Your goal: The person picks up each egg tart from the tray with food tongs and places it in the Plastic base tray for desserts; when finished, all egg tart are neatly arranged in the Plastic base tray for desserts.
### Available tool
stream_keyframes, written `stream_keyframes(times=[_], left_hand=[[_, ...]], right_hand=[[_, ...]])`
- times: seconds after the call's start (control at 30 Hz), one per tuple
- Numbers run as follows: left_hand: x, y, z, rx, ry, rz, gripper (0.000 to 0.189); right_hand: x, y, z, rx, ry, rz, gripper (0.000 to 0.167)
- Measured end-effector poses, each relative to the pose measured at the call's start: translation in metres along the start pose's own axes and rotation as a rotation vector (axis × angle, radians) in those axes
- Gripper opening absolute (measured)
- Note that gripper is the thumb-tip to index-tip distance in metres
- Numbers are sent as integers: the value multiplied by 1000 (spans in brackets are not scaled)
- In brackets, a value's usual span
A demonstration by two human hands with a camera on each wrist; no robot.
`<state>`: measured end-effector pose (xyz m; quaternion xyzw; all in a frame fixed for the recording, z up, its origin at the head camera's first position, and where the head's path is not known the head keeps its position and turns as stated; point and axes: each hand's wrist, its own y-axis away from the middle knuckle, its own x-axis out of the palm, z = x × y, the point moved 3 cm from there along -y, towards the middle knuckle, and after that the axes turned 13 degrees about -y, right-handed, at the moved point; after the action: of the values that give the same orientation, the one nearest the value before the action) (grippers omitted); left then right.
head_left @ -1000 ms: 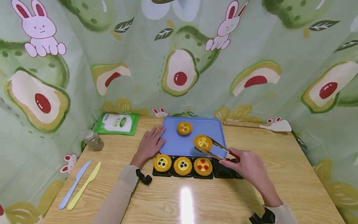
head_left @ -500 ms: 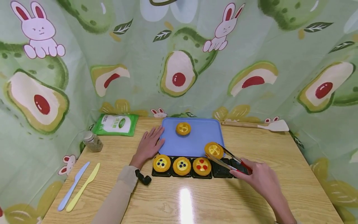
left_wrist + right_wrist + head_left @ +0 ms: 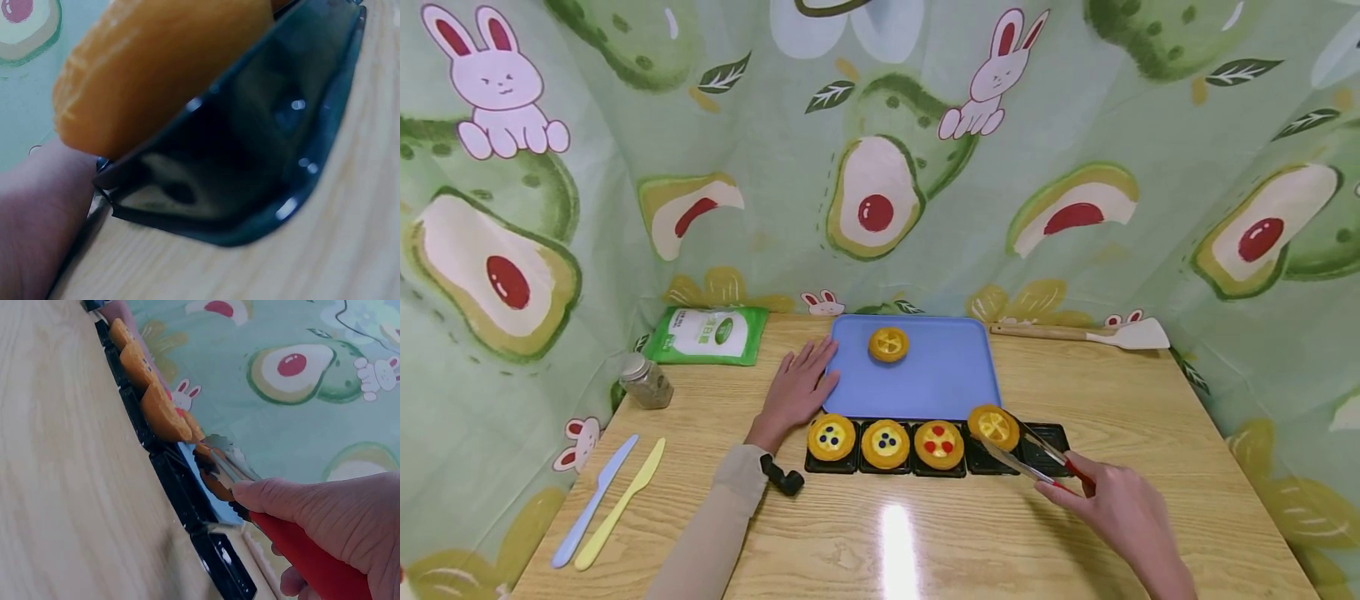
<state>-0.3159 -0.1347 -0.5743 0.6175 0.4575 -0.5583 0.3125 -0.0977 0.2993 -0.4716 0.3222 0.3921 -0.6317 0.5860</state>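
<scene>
My right hand (image 3: 1123, 504) grips red-handled tongs (image 3: 1026, 469), whose tips clasp an egg tart (image 3: 995, 425) with a yellow wedge pattern on top. This tart overlaps the fourth black plastic holder (image 3: 983, 465) in the head view. From the right wrist view, the tart appears above the holder row, with the red handle (image 3: 312, 556) in my fingers. My left hand (image 3: 792, 393) rests with fingers extended at the left edge of the blue tray (image 3: 928, 379). Another patterned tart (image 3: 888, 344) sits on that tray.
Three holders to the left bear tarts, two with blue dots (image 3: 831, 437) and one with red dots (image 3: 940, 444). The fifth holder (image 3: 1054, 437) is at the right. Around lie a white-green packet (image 3: 707, 335), a jar (image 3: 647, 382), two plastic knives (image 3: 621, 504) and a spatula (image 3: 1078, 334).
The tart in the tongs has moved from the blue tray rightward and toward me, to the fourth holder. My right hand moved along with it; the left hand stays in place.
</scene>
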Motion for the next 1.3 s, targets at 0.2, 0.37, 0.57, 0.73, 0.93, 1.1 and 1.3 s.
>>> stream_keyframes(times=[0.2, 0.37, 0.57, 0.73, 0.93, 1.1, 1.3], left_hand=[[0, 1, -1, -8, 18, -4, 65], [5, 0, 2, -9, 14, -4, 66], [11, -1, 7, -4, -11, 5, 68], [9, -1, 6, 6, 14, -7, 67], [7, -2, 3, 3, 8, 1, 66], [6, -2, 3, 3, 6, 3, 66], [6, -2, 3, 5, 4, -4, 66]], right_hand=[[4, 7, -8, 73, -18, 57, 71], [9, 8, -10, 106, -15, 87, 82], [12, 8, -11, 126, -13, 99, 85], [12, 8, -11, 128, -16, 96, 85], [9, 10, -12, 140, -29, 99, 78], [6, 10, -10, 141, -42, 88, 72], [5, 6, -7, 146, -52, 71, 62]])
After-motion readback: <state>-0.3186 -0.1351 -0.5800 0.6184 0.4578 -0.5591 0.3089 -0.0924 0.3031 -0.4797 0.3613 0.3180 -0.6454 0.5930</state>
